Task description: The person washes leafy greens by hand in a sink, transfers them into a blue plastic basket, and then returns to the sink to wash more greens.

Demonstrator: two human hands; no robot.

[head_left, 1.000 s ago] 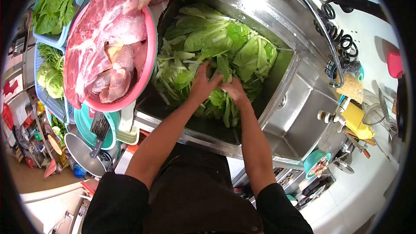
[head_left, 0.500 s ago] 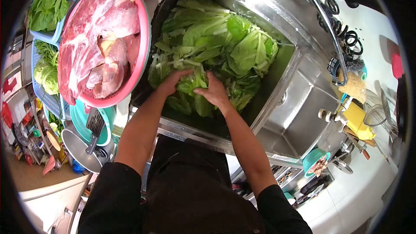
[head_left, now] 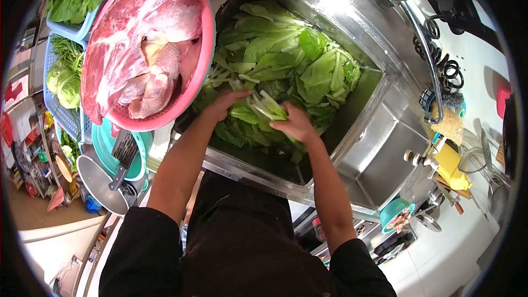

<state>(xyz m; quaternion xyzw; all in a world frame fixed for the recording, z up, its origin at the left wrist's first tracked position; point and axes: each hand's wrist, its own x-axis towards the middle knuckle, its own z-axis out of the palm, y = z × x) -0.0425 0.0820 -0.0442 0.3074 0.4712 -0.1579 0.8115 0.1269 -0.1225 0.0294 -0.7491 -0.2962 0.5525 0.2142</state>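
Observation:
Leafy green lettuce [head_left: 275,47] fills much of a deep, dark-walled sink basin [head_left: 357,96], in water as far as I can see. My right hand [head_left: 297,123] grips a bunch of the leaves [head_left: 264,107] between thumb and fingers, with pale stems showing at its left. On the other side of that bunch, my left hand [head_left: 224,103] reaches in among the leaves. One of its fingers lies stretched out over the greens, while the others are mostly hidden under them.
A pink basket [head_left: 208,44] heaped with raw meat [head_left: 137,27] stands left of the sink. Below it, a cleaver [head_left: 124,151] rests on a teal basin [head_left: 102,137]. To the right are a second steel basin [head_left: 385,157], a spray tap [head_left: 421,49] and a sponge [head_left: 448,124].
My right hand has moved right and lifted the leaf bunch, so its pale stems now show. My left hand stays among the leaves. The whole view has shifted slightly.

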